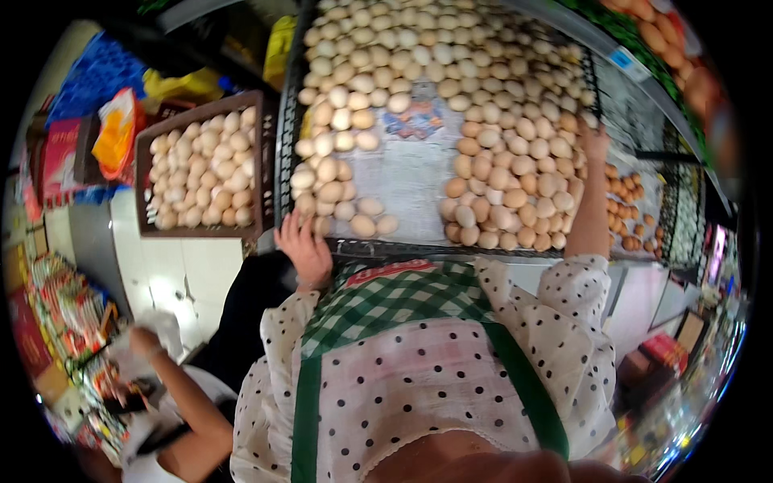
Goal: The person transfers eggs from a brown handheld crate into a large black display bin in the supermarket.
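Observation:
Many beige and pale brown eggs lie heaped in a wide black display bin in front of me. Pale sheets of paper line its bottom and show between the left and right groups of eggs. My left hand rests at the bin's near left corner, fingers spread, beside the nearest eggs. On the right, my right hand reaches to the bin's far right side, by the edge of the pile; its fingertips are partly hidden among the eggs, and whether it grips one is unclear.
A brown plastic crate of eggs stands left of the bin. Smaller brown eggs lie to the right. Left of the crate is an orange basket. Another person's arm shows at the lower left, near packaged goods.

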Demonstrator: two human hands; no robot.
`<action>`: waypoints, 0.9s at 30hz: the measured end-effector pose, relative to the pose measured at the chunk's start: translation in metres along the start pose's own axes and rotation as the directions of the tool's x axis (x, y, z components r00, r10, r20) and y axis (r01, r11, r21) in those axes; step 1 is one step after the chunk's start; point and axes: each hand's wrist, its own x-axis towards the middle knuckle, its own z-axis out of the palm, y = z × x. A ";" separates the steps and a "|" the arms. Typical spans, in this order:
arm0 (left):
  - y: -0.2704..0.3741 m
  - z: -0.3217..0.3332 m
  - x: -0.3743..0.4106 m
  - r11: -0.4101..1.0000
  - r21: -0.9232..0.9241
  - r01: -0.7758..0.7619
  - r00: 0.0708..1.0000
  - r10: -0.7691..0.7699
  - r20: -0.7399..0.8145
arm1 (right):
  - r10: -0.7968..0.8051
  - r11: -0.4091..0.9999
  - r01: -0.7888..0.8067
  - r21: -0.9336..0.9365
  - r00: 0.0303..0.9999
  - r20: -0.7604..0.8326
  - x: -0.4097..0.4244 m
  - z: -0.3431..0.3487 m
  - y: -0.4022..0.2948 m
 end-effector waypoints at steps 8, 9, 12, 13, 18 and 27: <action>-0.001 -0.010 -0.012 0.823 -0.336 0.457 0.818 -0.538 -0.205 | -0.421 0.897 0.392 -0.207 0.898 -0.125 -0.067 0.003 -0.129; -0.008 -0.008 -0.016 0.731 -0.450 0.513 0.745 -0.640 -0.190 | -0.461 0.887 0.457 -0.071 0.886 -0.044 -0.083 0.013 -0.156; -0.030 0.006 -0.014 0.453 -0.682 0.575 0.540 -0.836 -0.100 | -0.633 0.756 0.572 0.317 0.762 0.136 -0.154 0.054 -0.231; -0.041 0.010 -0.017 0.505 -0.649 0.570 0.555 -0.818 -0.149 | -0.711 0.677 0.600 0.426 0.682 0.170 -0.183 0.071 -0.256; -0.049 0.017 0.003 0.529 -0.555 0.642 0.512 -0.834 -0.203 | -0.869 0.479 0.726 0.493 0.315 0.381 -0.288 0.131 -0.323; -0.052 0.021 -0.001 0.688 -0.407 0.601 0.621 -0.723 -0.304 | -0.916 0.342 0.812 0.473 0.177 0.359 -0.366 0.143 -0.355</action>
